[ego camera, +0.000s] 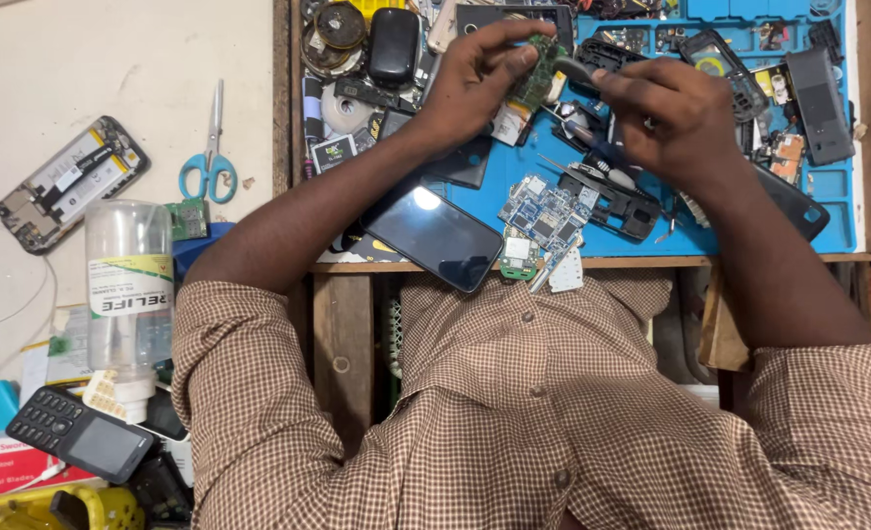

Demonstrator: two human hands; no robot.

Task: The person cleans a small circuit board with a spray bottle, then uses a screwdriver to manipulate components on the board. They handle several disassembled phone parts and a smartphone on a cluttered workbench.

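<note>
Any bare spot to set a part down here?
Free: the pale tabletop above the scissors and opened phone. Crowded: the blue mat, full of boards and casings around the left hand and right hand.

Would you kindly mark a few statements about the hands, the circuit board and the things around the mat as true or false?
1. The left hand holds a small green circuit board. True.
2. The right hand lies flat and empty on the blue mat. False: it is raised and grips a thin grey tool whose tip is at the board.
3. A dark phone lies at the near edge of the bench, screen up. True.
4. The blue-handled scissors lie on the blue mat. False: they lie on the pale surface to the left of it.
5. A black keypad phone lies at lower left. True.
</note>
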